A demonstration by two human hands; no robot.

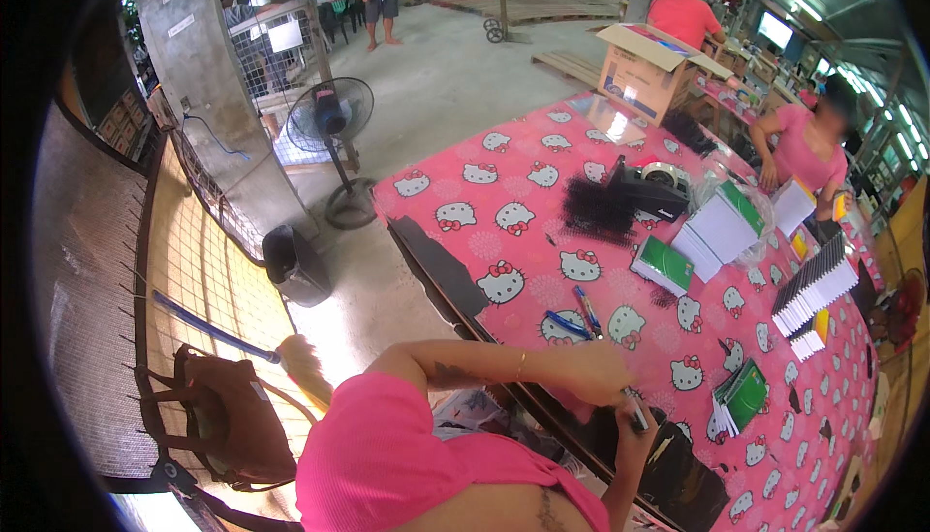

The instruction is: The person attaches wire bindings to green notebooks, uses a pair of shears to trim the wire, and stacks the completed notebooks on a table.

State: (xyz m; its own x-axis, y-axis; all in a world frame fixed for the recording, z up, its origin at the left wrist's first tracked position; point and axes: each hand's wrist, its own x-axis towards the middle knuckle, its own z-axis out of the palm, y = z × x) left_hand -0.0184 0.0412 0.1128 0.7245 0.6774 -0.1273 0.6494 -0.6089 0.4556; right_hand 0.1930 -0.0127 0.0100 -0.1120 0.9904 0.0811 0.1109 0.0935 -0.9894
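Observation:
My left hand point(593, 375), with a gold bracelet at the wrist, reaches over the near edge of the pink table. Its fingers look curled, and what they hold is hidden. Just below and touching it, my right hand point(635, 438) is closed on a small dark object with a light metallic edge point(636, 413), too small to name. Beyond my left hand lie a pair of blue-handled pliers or scissors point(566, 325) and a blue pen point(587, 307). A stack of green-covered notebooks point(744, 396) rests farther right on the table.
The table point(542, 270) has a cartoon-cat cover. On it are a black tape dispenser point(664, 188), dark bristly strips point(596, 210), white paper stacks point(715, 232) and a cardboard box point(639, 77). A co-worker point(809, 144) sits across. A fan point(332, 110) and bin point(294, 266) stand left.

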